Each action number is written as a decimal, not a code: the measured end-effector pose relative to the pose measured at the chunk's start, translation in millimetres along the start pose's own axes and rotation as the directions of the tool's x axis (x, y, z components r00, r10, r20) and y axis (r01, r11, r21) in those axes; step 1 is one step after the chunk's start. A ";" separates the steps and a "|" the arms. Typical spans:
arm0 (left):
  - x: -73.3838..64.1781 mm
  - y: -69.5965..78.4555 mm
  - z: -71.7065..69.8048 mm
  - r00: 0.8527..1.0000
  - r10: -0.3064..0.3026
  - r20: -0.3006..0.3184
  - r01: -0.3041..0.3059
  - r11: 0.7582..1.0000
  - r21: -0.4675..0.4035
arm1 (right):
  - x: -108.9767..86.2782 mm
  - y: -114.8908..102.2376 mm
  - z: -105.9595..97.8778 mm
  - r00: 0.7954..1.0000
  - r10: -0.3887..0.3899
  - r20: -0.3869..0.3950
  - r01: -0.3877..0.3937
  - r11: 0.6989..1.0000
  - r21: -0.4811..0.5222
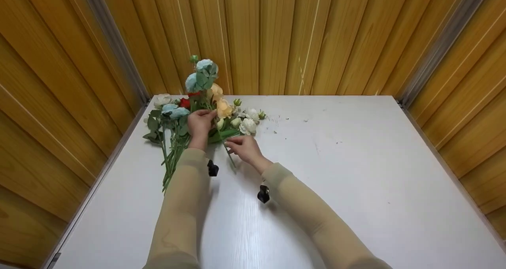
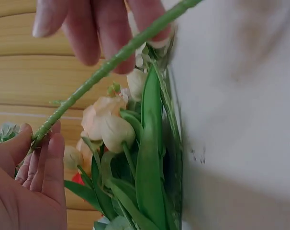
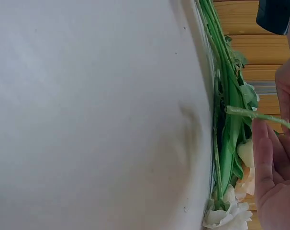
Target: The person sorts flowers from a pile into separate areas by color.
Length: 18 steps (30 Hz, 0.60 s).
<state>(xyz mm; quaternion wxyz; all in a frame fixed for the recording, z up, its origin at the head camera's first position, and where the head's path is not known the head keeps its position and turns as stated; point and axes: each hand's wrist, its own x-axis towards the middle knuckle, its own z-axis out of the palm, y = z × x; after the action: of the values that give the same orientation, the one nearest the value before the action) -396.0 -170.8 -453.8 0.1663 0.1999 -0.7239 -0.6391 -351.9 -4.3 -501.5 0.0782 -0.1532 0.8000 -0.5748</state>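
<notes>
In the head view, my left hand (image 1: 200,123) pinches the green stem of a light-blue artificial flower (image 1: 191,81) between thumb and fingers, above the pile. The flower's blooms point toward the back wall. Its bare stem (image 2: 106,68) slants across the left wrist view. My right hand (image 1: 248,149) is by the lower stem, its fingers (image 2: 115,40) loosely extended beside it; whether they touch it is unclear. In the right wrist view, the cut stem end (image 3: 233,110) sticks out past the right fingertips. Below and around the hands lie peach flowers (image 1: 224,108) and white flowers (image 1: 248,126).
More stems with blue blooms (image 1: 175,111), red blooms (image 1: 184,103) and green leaves (image 1: 153,123) lie at the white table's (image 1: 336,182) back left. Small dark bits (image 1: 305,121) are scattered on the tabletop. Wood-patterned panels (image 1: 276,40) stand behind and at both sides.
</notes>
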 end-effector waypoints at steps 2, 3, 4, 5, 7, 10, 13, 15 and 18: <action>-5.1 1.8 9.1 1.000 0.027 0.007 -0.027 1.000 -0.012 | -0.4 -0.7 -3.9 1.000 0.015 -0.022 -0.015 1.000 0.013; -7.7 2.5 13.5 0.999 0.037 0.013 -0.037 0.999 -0.019 | -0.7 -0.6 -6.2 0.999 0.023 -0.028 -0.023 1.000 0.022; -9.9 3.0 18.0 0.999 0.047 0.019 -0.046 0.998 -0.032 | -0.9 -0.2 -8.4 0.999 0.031 -0.031 -0.030 0.999 0.032; -12.0 3.3 22.3 0.998 0.056 0.025 -0.055 0.997 -0.045 | -1.1 0.4 -10.8 0.999 0.040 -0.033 -0.039 0.998 0.049; -16.0 3.9 30.6 0.997 0.071 0.043 -0.068 0.996 -0.065 | -2.1 2.5 -15.8 0.998 0.054 -0.040 -0.050 0.996 0.077; -21.9 5.2 41.5 0.993 0.100 0.061 -0.095 0.993 -0.077 | -4.5 7.2 -23.4 0.996 0.056 -0.064 -0.049 0.994 0.101; -27.8 8.1 50.8 0.990 0.105 0.094 -0.096 0.991 -0.093 | -7.0 12.9 -31.5 0.995 0.045 -0.090 -0.035 0.993 0.111; -32.0 10.7 55.8 0.987 0.095 0.131 -0.082 0.992 -0.099 | -8.8 16.7 -37.9 0.993 0.042 -0.106 -0.030 0.993 0.118; -39.0 16.0 60.8 0.973 0.082 0.214 -0.058 0.992 -0.114 | -11.8 21.9 -51.0 0.990 0.041 -0.134 -0.023 0.991 0.130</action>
<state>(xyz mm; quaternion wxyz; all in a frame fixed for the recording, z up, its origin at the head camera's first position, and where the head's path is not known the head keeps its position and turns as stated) -393.7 -97.4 -445.1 0.1188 0.0939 -0.7091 -0.6887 -359.5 51.7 -506.1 0.0422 -0.0953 0.7672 -0.6328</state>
